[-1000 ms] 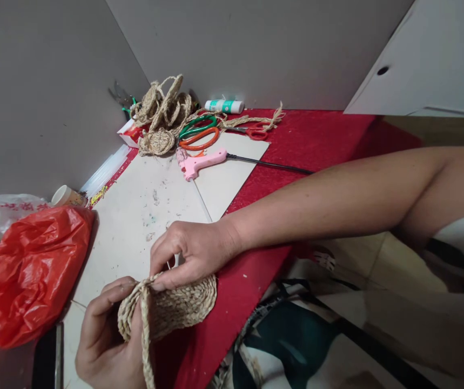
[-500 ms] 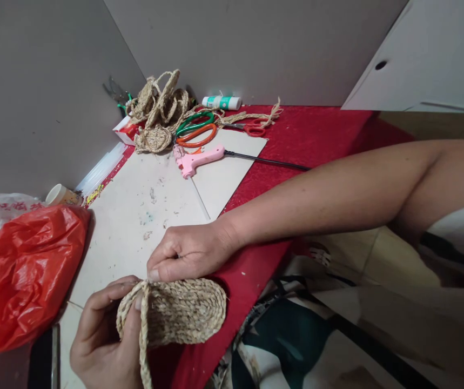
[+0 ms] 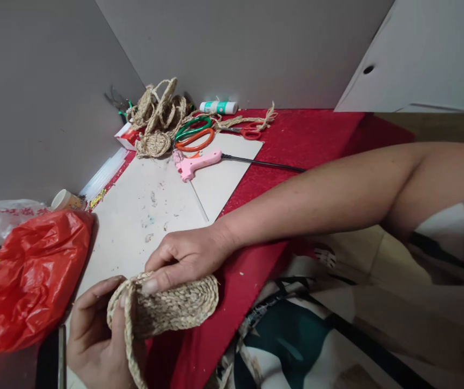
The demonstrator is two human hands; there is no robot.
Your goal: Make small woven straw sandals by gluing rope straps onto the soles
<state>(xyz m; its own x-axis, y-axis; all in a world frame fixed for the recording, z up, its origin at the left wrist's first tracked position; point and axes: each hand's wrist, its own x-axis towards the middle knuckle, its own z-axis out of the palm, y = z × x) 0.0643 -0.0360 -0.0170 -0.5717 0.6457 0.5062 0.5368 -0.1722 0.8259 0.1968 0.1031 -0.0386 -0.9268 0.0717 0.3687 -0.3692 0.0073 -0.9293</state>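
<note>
An oval piece of coiled straw braid (image 3: 183, 305), shaped like a shoe sole, is held near the table's front edge. My left hand (image 3: 98, 329) is closed round its left end, thumb on top, pressing a straw braid (image 3: 129, 335) that crosses the piece and hangs down. My right hand (image 3: 187, 256) grips the far rim, its thumb lying on the upper face and the other fingers partly hidden behind. Beyond the hands, a pink glue gun (image 3: 199, 163) with a glue stick in it lies on a pale board (image 3: 130, 210).
At the back lie a heap of straw braid (image 3: 159, 116), scissors with green and orange handles (image 3: 194, 135), red-handled scissors (image 3: 251, 131) and a white-and-green tube (image 3: 219, 107). On the left are a red plastic bag (image 3: 37, 275), a paper cup (image 3: 67, 200) and clear glue sticks (image 3: 104, 174).
The straw piece and my left hand have shifted slightly left. My right thumb has moved from the rim onto the upper face. The view has shifted a little.
</note>
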